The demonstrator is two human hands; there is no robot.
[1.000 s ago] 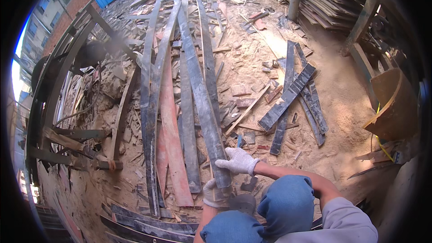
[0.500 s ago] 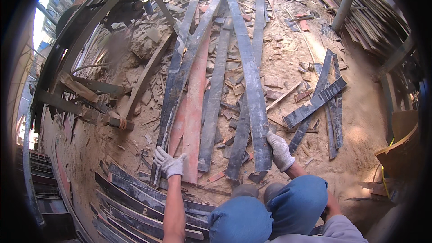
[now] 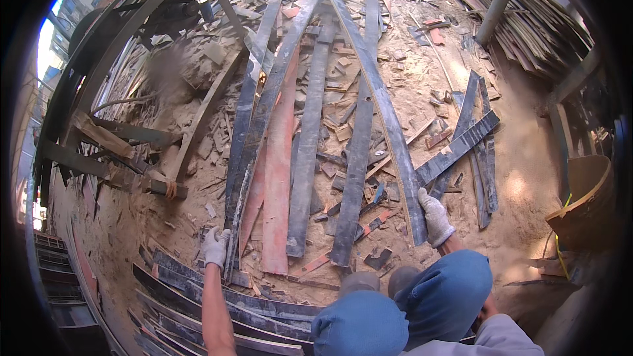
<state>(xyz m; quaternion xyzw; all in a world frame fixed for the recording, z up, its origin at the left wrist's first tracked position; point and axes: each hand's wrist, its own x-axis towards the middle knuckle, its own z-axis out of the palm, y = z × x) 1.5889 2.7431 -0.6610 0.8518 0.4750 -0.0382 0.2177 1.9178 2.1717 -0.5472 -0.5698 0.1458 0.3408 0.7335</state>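
My right hand point(image 3: 436, 218), in a pale work glove, grips the right edge of a long dark wooden strip point(image 3: 386, 115) close to its near end. This strip slants away toward the top middle. At the left, my gloved left hand point(image 3: 215, 248) has its fingers curled at the outer edge of another long dark strip point(image 3: 265, 109), near its close end. That strip looks partly tilted on its edge. Between my hands lie a reddish strip point(image 3: 279, 178), a grey strip point(image 3: 310, 151) and a dark strip point(image 3: 354, 188), roughly side by side.
Stacked dark strips point(image 3: 231, 310) lie at lower left, beside my knees. Several shorter dark strips point(image 3: 461, 148) cross at the right. A metal frame point(image 3: 125, 46) stands left, a post point(image 3: 500, 6) and a strip pile point(image 3: 527, 33) at upper right. Wood scraps litter the sandy ground.
The near end of the right-hand dark strip has swung to the right with my right hand. My left hand has moved left and slightly nearer, its fingers less spread.
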